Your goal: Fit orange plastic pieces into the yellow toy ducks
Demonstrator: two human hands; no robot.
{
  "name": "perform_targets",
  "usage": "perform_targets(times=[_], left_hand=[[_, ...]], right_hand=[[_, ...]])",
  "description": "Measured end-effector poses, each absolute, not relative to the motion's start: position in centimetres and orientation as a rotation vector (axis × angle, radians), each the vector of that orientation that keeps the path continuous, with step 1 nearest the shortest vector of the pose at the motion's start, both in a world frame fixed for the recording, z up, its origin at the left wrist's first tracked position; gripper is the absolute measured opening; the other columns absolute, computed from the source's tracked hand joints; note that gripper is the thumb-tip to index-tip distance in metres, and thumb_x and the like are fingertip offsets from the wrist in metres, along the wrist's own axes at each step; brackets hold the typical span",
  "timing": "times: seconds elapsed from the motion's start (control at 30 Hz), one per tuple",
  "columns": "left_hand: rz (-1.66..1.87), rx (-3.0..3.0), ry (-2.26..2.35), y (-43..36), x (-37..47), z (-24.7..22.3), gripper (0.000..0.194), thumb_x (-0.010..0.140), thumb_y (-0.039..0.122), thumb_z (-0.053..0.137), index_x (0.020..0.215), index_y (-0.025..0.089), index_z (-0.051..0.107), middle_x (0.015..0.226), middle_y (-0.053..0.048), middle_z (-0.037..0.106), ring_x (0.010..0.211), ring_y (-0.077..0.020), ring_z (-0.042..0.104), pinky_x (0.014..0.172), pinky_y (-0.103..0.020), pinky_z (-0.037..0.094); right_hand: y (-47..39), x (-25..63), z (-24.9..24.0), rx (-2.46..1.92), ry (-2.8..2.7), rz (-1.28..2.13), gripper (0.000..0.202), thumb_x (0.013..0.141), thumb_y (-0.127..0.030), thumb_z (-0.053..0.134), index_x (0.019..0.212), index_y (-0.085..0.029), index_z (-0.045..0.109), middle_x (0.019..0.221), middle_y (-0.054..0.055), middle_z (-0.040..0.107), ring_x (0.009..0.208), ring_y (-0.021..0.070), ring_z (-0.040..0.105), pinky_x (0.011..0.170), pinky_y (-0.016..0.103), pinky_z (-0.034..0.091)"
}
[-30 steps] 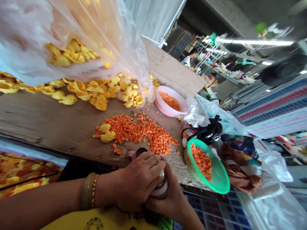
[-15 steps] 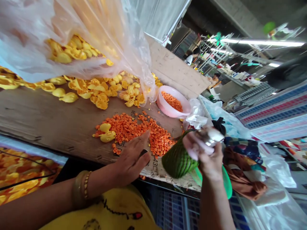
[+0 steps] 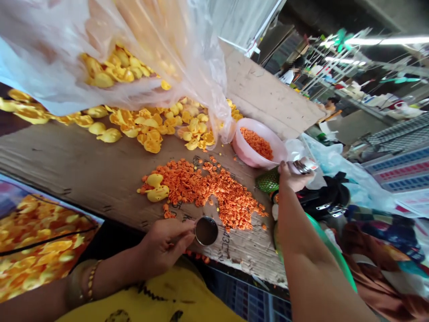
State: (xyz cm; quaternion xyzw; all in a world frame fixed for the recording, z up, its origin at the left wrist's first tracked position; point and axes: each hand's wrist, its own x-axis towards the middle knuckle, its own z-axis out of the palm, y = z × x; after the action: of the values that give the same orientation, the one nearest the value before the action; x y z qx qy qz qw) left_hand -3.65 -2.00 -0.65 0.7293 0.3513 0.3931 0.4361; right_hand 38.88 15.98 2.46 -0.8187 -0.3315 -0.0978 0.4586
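Observation:
My left hand pinches the rim of a small round metal cup near the cardboard's front edge. Its inside faces up and looks brown. My right hand is closed on the upper part of a green netted bottle with a pale and silvery top, beside the pink bowl. Small orange pieces lie heaped on the cardboard, with two yellow duck-like pieces at their left end. More orange pieces are inside the bowl.
A large clear plastic bag with yellow shells stands at the back left. Loose yellow shells lie under its edge. More fill a container at lower left. A black bag and brown cloth are at right.
My right hand has moved the green netted bottle away, toward the bowl. My left hand has drawn back toward me, and the metal cup now shows in its fingers. The camera view has shifted slightly.

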Motion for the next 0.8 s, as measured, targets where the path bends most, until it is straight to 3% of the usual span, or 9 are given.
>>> perform_targets(times=[0.13, 0.3, 0.37, 0.43, 0.5, 0.57, 0.67, 0.8], left_hand=[[1.133, 1.846, 0.885, -1.9, -3.7, -1.2, 0.021, 0.085, 0.015, 0.054, 0.099, 0.017, 0.07, 0.089, -0.007, 0.074, 0.077, -0.0151, 0.069, 0.072, -0.023, 0.053], [1.006, 1.791, 1.039, -2.2, -3.6, -1.8, 0.023, 0.088, 0.019, 0.052, 0.102, 0.015, 0.068, 0.083, -0.004, 0.073, 0.068, -0.012, 0.066, 0.065, -0.02, 0.051], [0.934, 1.804, 1.098, -2.3, -3.7, -2.1, 0.024, 0.088, 0.021, 0.05, 0.103, 0.015, 0.068, 0.076, -0.003, 0.071, 0.061, -0.0112, 0.062, 0.06, -0.02, 0.048], [0.862, 1.825, 1.133, -2.2, -3.8, -2.5, 0.027, 0.088, 0.021, 0.048, 0.108, 0.014, 0.066, 0.076, -0.003, 0.071, 0.061, -0.0119, 0.061, 0.06, -0.021, 0.047], [0.774, 1.831, 1.135, -2.1, -3.9, -2.8, 0.033, 0.089, 0.022, 0.045, 0.116, 0.013, 0.062, 0.085, -0.006, 0.072, 0.07, -0.0146, 0.064, 0.066, -0.024, 0.048], [0.697, 1.818, 1.114, -1.8, -3.8, -2.9, 0.037, 0.09, 0.024, 0.042, 0.122, 0.012, 0.058, 0.097, -0.01, 0.071, 0.082, -0.0177, 0.066, 0.074, -0.027, 0.049], [0.608, 1.699, 1.093, -1.1, -3.3, -2.7, 0.039, 0.091, 0.029, 0.04, 0.122, 0.012, 0.056, 0.092, -0.009, 0.07, 0.077, -0.0176, 0.064, 0.069, -0.027, 0.049], [0.48, 1.373, 1.024, -0.1, -2.3, -2.1, 0.037, 0.092, 0.042, 0.037, 0.105, 0.016, 0.058, 0.066, 0.001, 0.058, 0.047, -0.0111, 0.053, 0.043, -0.021, 0.041]], right_hand=[[15.9, 38.6, 2.3, -2.093, -0.621, -0.257, 0.099, 0.061, -0.045, 0.078, 0.134, -0.01, 0.02, 0.124, 0.024, 0.05, 0.117, 0.0346, 0.052, 0.102, 0.057, 0.034], [15.9, 38.0, 4.3, -2.184, -0.455, -0.203, 0.126, 0.045, -0.045, 0.085, 0.14, -0.005, 0.013, 0.135, 0.037, 0.03, 0.13, 0.046, 0.031, 0.101, 0.068, 0.017], [14.9, 37.6, 5.3, -2.106, -0.436, -0.227, 0.115, 0.054, -0.043, 0.081, 0.14, -0.003, 0.015, 0.138, 0.039, 0.022, 0.134, 0.0465, 0.025, 0.101, 0.068, 0.012], [12.4, 36.4, 5.9, -1.905, -0.618, -0.336, 0.098, 0.069, -0.042, 0.07, 0.139, -0.001, 0.015, 0.14, 0.038, 0.018, 0.137, 0.041, 0.022, 0.104, 0.064, 0.013], [8.4, 33.8, 5.7, -1.596, -0.966, -0.443, 0.086, 0.08, -0.042, 0.06, 0.14, -0.001, 0.014, 0.144, 0.034, 0.015, 0.136, 0.0334, 0.027, 0.107, 0.057, 0.02], [3.5, 30.1, 4.6, -1.312, -1.328, -0.393, 0.076, 0.086, -0.044, 0.054, 0.144, -0.013, 0.015, 0.15, 0.023, 0.01, 0.13, 0.0305, 0.038, 0.102, 0.055, 0.032], [-2.9, 24.3, 1.3, -1.223, -1.593, -0.041, 0.091, 0.077, -0.05, 0.065, 0.147, -0.026, 0.013, 0.14, 0.015, 0.037, 0.123, 0.0317, 0.046, 0.097, 0.056, 0.039], [-7.1, 19.7, -3.6, -1.378, -1.76, 0.312, 0.116, 0.067, -0.059, 0.073, 0.149, -0.025, -0.002, 0.141, 0.018, 0.036, 0.13, 0.0346, 0.041, 0.103, 0.059, 0.036]])
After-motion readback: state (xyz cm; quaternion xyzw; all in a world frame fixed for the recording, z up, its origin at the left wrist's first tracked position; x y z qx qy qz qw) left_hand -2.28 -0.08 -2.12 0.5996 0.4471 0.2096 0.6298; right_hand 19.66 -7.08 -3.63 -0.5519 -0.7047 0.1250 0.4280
